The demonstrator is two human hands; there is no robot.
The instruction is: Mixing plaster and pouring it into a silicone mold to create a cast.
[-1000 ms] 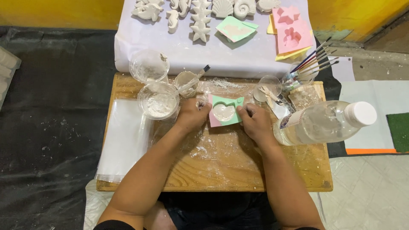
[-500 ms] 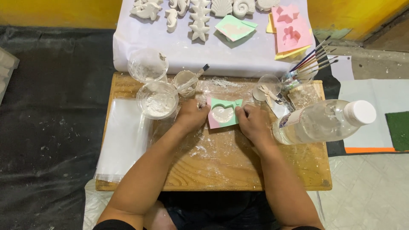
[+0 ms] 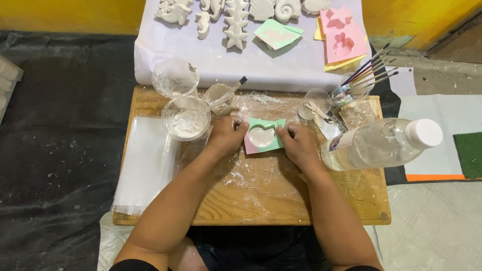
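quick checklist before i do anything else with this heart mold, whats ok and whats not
1. Both hands on the mold: ok. The left hand and right hand grip the green heart mold from either side.
2. Cavity filled: ok, white material fills the heart shape.
3. Mold flat on the wooden board: cannot tell, the fingers hide its edges.
4. Material set: cannot tell.
5. Space around the mold: not ok. The clear bottle lies close to the right hand, and the powder cup stands close to the left.
6. Board clean: not ok, white powder is scattered around the mold.
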